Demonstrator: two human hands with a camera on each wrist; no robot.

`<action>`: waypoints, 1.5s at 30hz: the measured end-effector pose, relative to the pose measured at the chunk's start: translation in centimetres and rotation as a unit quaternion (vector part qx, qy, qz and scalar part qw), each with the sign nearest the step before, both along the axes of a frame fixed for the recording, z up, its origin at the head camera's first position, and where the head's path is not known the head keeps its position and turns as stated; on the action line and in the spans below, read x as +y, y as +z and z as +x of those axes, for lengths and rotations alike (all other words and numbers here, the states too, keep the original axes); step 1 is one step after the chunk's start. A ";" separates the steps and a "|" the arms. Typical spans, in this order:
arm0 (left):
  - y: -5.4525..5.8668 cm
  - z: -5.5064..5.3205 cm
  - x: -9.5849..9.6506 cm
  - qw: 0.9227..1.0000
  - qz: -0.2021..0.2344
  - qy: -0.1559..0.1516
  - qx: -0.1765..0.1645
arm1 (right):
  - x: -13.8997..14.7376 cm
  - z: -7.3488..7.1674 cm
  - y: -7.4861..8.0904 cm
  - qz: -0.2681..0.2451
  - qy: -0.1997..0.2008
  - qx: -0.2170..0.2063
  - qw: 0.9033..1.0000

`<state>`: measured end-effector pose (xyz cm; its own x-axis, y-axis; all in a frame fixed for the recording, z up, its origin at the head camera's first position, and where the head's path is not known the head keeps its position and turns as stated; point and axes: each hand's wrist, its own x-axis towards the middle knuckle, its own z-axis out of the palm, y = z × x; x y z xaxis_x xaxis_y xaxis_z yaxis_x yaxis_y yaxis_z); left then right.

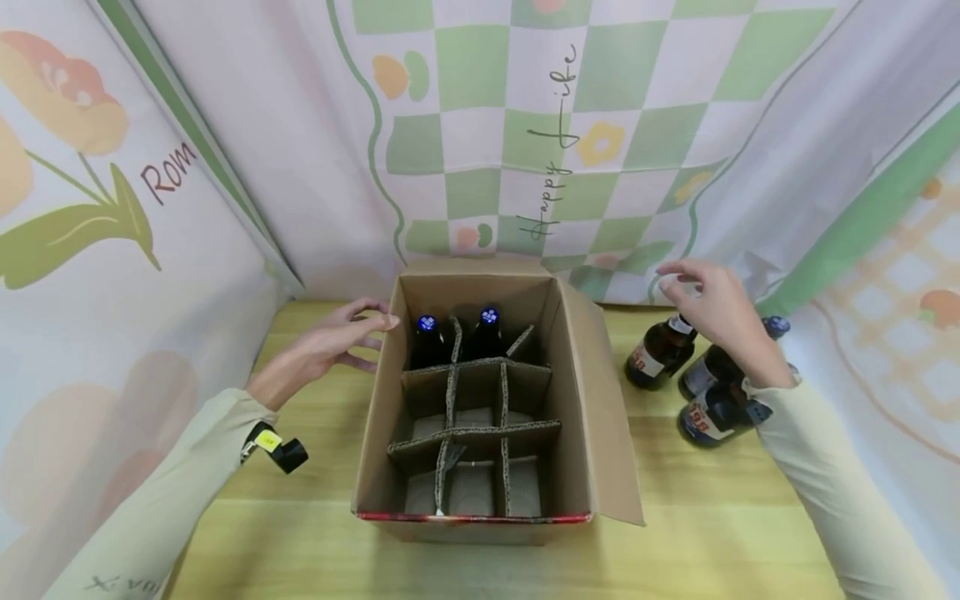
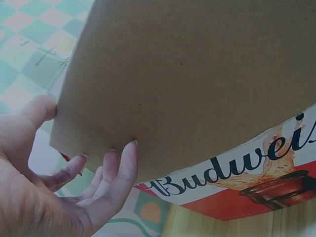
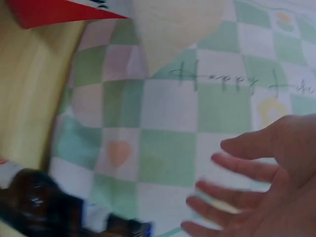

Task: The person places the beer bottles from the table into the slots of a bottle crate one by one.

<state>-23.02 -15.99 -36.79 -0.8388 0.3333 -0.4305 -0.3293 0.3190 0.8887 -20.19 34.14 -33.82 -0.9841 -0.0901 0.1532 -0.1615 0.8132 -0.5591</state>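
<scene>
My left hand (image 1: 341, 337) rests at the left rim of a cardboard beer box (image 1: 576, 400), its thumb on the edge. In the left wrist view its fingers (image 2: 129, 165) lie against a plain brown flap (image 2: 187, 84). Two dark bottles with blue caps (image 1: 427, 323) stand in the box's back row, in the left and middle compartments. My right hand (image 1: 716, 312), fingers relaxed and holding nothing, hovers over a brown beer bottle (image 1: 651, 360) right of the box. The hand covers that bottle's top.
Two more bottles (image 1: 705, 421) stand beside it, partly behind the right forearm and sleeve. Cardboard dividers (image 1: 480, 435) split the box into compartments. A side flap (image 1: 603, 408) opens out to the right. Patterned fabric (image 1: 487, 142) surrounds the wooden table (image 1: 315, 517).
</scene>
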 end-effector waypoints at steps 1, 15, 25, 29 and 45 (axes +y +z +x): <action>0.0 0.0 0.0 1.000 -0.001 0.001 -0.001 | 0.4 0.1 -0.6 0.007 -0.008 0.000 1.000; -0.2 0.0 -0.1 1.000 -0.004 0.003 -0.004 | 2.0 0.3 -6.7 -0.031 -0.119 -0.042 0.991; -0.2 0.1 -0.1 1.000 -0.006 0.005 -0.007 | 1.2 -0.7 -10.5 -0.197 -0.264 0.053 0.943; -0.2 0.1 0.0 1.000 -0.006 0.006 -0.006 | 0.8 -1.3 -11.9 -0.273 -0.262 0.083 0.922; -0.1 0.2 0.1 1.000 -0.008 0.012 -0.004 | 1.1 -1.7 -12.7 -0.243 -0.248 0.107 0.932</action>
<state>-22.87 -15.89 -36.94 -0.8428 0.3065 -0.4424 -0.3442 0.3250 0.8808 -21.93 35.28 -46.56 -0.8284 0.4992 0.2541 0.0172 0.4761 -0.8792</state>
